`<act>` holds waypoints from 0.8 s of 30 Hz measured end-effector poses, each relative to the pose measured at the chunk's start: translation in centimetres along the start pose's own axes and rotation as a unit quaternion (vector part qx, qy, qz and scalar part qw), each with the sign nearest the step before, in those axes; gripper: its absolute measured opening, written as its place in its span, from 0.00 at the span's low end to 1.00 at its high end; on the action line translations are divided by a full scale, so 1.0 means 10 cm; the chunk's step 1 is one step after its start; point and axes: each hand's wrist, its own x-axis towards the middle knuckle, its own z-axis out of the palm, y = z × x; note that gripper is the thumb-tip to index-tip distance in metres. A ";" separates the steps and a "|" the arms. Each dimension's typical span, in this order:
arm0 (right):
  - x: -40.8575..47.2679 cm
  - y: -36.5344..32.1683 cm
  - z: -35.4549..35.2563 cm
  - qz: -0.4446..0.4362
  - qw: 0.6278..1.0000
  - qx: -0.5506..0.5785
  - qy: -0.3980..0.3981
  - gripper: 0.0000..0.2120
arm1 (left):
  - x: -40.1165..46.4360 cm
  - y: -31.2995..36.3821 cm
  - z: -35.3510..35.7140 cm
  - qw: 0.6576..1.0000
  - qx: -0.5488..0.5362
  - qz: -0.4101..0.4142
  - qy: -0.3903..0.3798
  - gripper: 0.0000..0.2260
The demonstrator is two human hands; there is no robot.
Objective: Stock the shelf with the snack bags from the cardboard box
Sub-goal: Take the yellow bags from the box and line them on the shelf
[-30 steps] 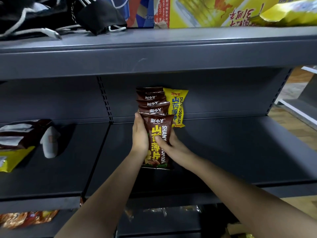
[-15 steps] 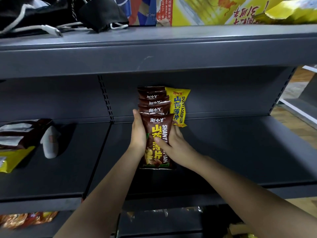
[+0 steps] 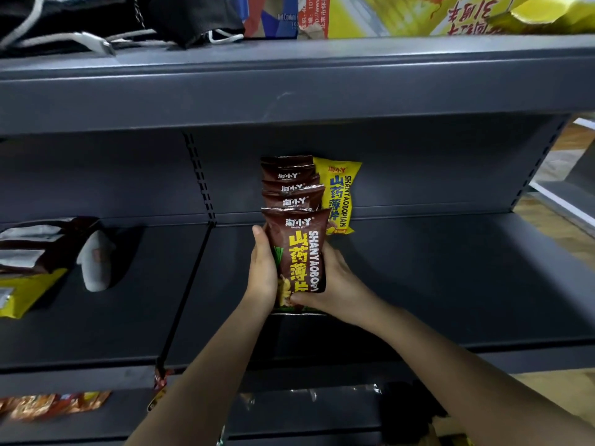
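A row of brown snack bags (image 3: pixel 291 188) stands upright on the grey middle shelf (image 3: pixel 418 278), one behind another. The front brown bag (image 3: pixel 299 252) is held between both hands. My left hand (image 3: pixel 264 268) presses flat against its left side, fingers straight up. My right hand (image 3: pixel 335 281) cups its right side, with the thumb curled across the lower front. A yellow snack bag (image 3: pixel 339 194) leans on the back panel just right of the row. The cardboard box is out of view.
Brown and yellow bags (image 3: pixel 29 259) and a white object (image 3: pixel 95 262) lie on the shelf's left section. The upper shelf (image 3: pixel 289 78) carries black items and yellow packages. The bottom shelf holds orange packets (image 3: pixel 51 405). Wooden floor shows at the right.
My right thumb slid down the front bag from its middle to its lower edge. Both hands still hold the bag against the row, and the view has shifted slightly.
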 end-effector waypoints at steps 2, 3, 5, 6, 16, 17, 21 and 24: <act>0.01 -0.01 -0.01 -0.004 1.000 -0.009 0.004 0.51 | 0.00 0.00 0.00 1.000 0.005 -0.009 -0.003 0.24; 0.01 0.00 -0.01 -0.002 1.000 -0.009 0.005 0.51 | 0.01 0.00 0.00 1.000 0.010 -0.014 -0.004 0.25; 0.00 0.00 -0.01 -0.001 1.000 -0.008 0.008 0.50 | 0.01 0.01 -0.01 0.999 0.020 -0.024 -0.003 0.26; -0.01 0.01 0.00 0.000 1.000 -0.007 0.013 0.49 | 0.00 0.01 -0.02 0.999 0.024 -0.030 -0.002 0.26; -0.03 -0.01 -0.03 0.002 1.000 -0.021 -0.014 0.48 | -0.13 0.08 -0.03 0.984 0.129 0.036 0.116 0.20; -0.03 -0.02 -0.05 0.004 0.999 -0.034 -0.023 0.47 | -0.16 0.08 -0.03 0.982 0.127 0.041 0.133 0.18; -0.15 -0.03 -0.23 0.013 0.995 -0.083 -0.052 0.30 | -0.29 0.06 -0.01 0.973 0.154 0.034 0.165 0.15; -0.31 0.04 -0.40 0.021 0.994 -0.101 -0.044 0.24 | -0.40 0.04 0.01 0.966 0.180 0.033 0.185 0.10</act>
